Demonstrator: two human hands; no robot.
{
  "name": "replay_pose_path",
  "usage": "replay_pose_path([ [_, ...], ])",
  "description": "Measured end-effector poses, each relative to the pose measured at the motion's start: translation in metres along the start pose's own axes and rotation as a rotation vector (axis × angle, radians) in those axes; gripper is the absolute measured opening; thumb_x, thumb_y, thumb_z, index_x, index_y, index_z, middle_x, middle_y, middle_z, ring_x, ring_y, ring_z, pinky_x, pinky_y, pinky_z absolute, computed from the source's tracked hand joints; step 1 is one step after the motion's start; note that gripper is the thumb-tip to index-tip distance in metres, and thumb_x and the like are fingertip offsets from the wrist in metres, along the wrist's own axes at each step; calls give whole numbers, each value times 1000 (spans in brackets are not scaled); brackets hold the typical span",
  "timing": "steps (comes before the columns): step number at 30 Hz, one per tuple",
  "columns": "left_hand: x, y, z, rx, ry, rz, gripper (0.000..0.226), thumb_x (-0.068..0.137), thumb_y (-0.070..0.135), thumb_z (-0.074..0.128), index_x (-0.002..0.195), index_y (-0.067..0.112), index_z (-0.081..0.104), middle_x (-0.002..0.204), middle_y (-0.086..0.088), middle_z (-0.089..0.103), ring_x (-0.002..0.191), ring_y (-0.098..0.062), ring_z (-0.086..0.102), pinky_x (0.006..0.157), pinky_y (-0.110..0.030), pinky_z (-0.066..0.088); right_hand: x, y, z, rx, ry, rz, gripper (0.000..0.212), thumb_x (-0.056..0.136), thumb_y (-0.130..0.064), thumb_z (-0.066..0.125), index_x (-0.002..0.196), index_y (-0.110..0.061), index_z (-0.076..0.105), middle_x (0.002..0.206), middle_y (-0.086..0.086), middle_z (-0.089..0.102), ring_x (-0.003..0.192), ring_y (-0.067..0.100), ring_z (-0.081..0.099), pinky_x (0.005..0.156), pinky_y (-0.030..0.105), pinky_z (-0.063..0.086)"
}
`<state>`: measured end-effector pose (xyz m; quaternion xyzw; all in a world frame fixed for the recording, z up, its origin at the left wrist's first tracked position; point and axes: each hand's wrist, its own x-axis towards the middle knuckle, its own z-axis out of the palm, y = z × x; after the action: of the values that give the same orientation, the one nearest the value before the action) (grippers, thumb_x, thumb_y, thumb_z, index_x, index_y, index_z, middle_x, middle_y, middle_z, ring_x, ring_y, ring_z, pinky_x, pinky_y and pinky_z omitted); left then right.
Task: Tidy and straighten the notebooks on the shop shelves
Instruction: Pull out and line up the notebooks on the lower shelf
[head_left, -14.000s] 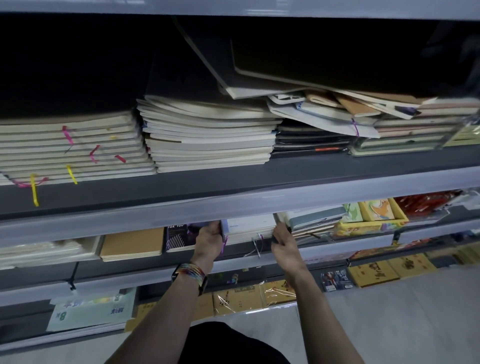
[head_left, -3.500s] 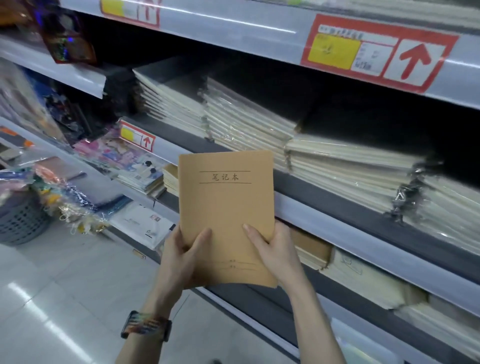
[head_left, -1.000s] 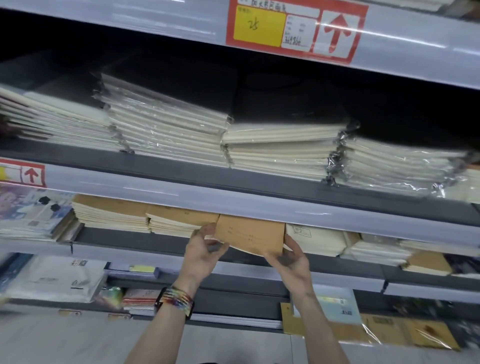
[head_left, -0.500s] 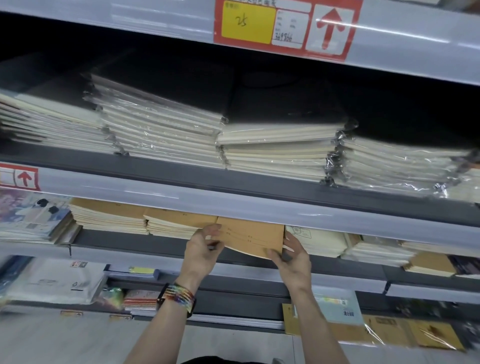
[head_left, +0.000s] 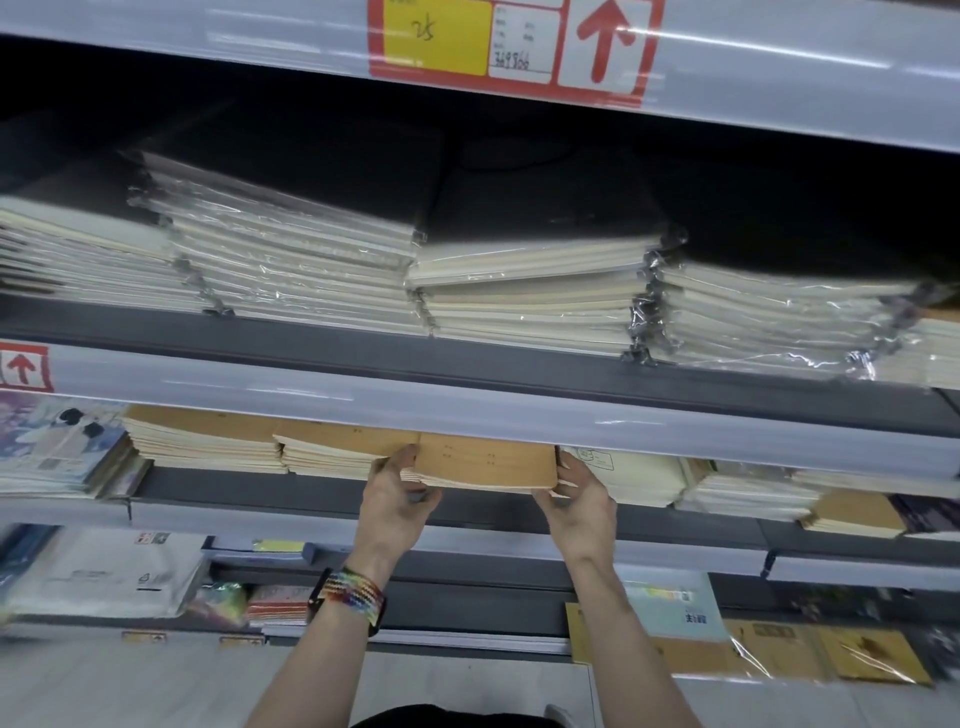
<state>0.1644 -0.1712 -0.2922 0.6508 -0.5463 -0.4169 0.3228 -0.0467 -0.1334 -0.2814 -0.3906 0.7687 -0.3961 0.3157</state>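
Brown notebook (head_left: 485, 462) lies lengthwise along the shelf (head_left: 311, 486) front edge. The left hand (head_left: 397, 499) and right hand (head_left: 579, 499) grip its ends, seemingly equally near.

Two bare hands are showing, one left hand (head_left: 397, 499) and one right hand (head_left: 579, 501). Four brown kraft-covered notebook piles (head_left: 202, 436) are lying on the middle shelf (head_left: 311, 491). Two red-bordered arrow price labels (head_left: 504, 41) are facing outward. One multicoloured woven wristband (head_left: 353, 597) is circling the left wrist.
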Motion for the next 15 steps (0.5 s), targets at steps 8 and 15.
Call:
replay_pose_path([
  [8, -4, -4, 4, 4, -32, 26, 48, 89, 8, 70, 134, 16, 54, 134, -1, 51, 94, -11, 68, 96, -26, 53, 3, -2, 11, -133, -46, 30, 64, 92, -24, 71, 148, -32, 41, 106, -3, 76, 106, 23, 68, 90, 35, 51],
  [15, -6, -9, 3, 14, 17, -4, 41, 85, 16, 75, 122, 18, 58, 112, 1, 69, 92, -11, 67, 85, -18, 51, 10, -6, 17, -163, -11, 57, 54, 91, -30, 70, 140, -35, 49, 102, -7, 77, 104, 24, 68, 81, 32, 51],
])
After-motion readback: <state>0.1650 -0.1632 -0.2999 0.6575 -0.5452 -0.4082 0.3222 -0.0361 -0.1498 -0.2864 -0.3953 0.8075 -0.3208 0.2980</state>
